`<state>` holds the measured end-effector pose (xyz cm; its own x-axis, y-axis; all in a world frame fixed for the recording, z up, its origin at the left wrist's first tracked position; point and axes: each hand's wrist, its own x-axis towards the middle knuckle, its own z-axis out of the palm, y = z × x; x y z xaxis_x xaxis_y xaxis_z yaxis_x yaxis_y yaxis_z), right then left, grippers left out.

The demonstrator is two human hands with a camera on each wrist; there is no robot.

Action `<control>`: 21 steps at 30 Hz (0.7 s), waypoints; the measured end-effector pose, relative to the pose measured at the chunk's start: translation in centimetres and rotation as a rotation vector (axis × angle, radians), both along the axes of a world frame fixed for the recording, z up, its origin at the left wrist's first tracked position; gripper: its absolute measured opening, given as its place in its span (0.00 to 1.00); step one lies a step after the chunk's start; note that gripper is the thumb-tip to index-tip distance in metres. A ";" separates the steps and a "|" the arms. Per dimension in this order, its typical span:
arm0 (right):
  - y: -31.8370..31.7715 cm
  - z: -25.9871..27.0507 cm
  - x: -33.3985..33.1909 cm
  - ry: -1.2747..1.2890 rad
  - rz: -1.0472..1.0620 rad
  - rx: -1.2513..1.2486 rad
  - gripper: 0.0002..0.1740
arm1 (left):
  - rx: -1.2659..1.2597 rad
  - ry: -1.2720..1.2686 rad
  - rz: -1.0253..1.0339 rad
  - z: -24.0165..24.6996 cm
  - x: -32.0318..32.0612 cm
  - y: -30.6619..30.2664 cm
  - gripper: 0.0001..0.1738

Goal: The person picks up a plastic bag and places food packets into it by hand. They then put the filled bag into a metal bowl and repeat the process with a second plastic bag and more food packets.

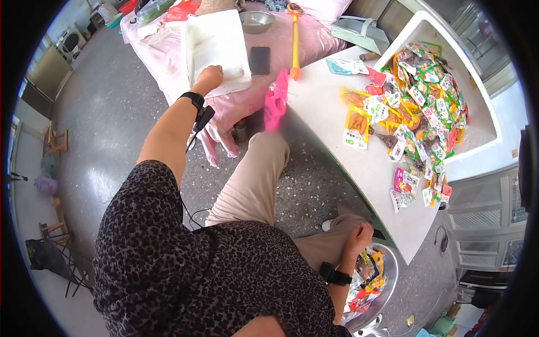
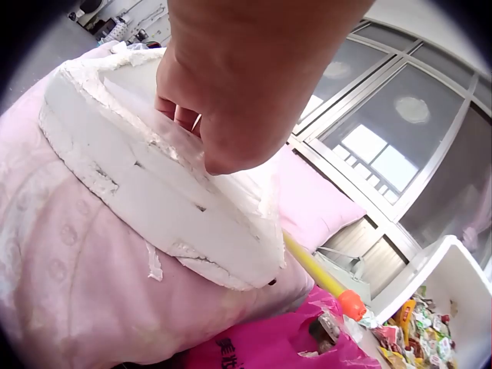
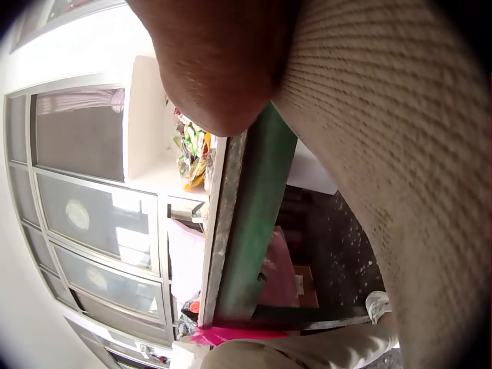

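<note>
My left hand [image 1: 209, 76] reaches out to a white foam box [image 1: 216, 48] that lies on a pink cloth [image 1: 163, 62]. In the left wrist view the left hand [image 2: 231, 92] grips the rough rim of the foam box [image 2: 154, 200], with the fingers curled over its edge. My right hand [image 1: 359, 231] rests as a fist on my knee, just under the corner of the white table [image 1: 337, 135]. The right wrist view shows only the heel of that hand [image 3: 215, 69] against the trouser leg, beside the table's green edge [image 3: 254, 231]. Nothing shows in it.
Several snack packets [image 1: 415, 106] spill from a large white foam crate [image 1: 477, 135] onto the table. A metal basin [image 1: 387, 292] with more packets stands by my right leg. A pink bag [image 1: 275, 104], a yellow stick [image 1: 295, 39], a black phone [image 1: 259, 60] and a steel bowl [image 1: 256, 21] lie nearby.
</note>
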<state>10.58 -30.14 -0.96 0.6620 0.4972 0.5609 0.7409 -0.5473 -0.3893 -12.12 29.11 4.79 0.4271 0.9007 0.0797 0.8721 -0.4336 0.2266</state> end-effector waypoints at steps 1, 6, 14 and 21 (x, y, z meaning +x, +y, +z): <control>0.0 0.0 0.0 -0.003 -0.002 0.000 0.07 | -0.003 -0.016 -0.008 -0.1 -0.1 0.3 0.15; 0.2 0.0 0.1 -0.021 -0.008 -0.028 0.07 | 0.068 -0.132 -0.044 0.6 -0.6 0.6 0.14; 0.4 -0.2 0.1 -0.051 0.004 -0.032 0.07 | -0.216 -0.640 -0.106 4.5 0.9 -4.2 0.12; 1.8 0.7 -0.5 0.185 0.016 0.133 0.08 | -0.815 -0.836 -0.330 6.5 4.0 -15.7 0.13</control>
<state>10.08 -28.31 -0.29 0.7522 0.4383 0.4921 0.6585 -0.4712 -0.5868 -8.17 13.42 11.29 0.7331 0.6728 -0.0989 0.2011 -0.0756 0.9767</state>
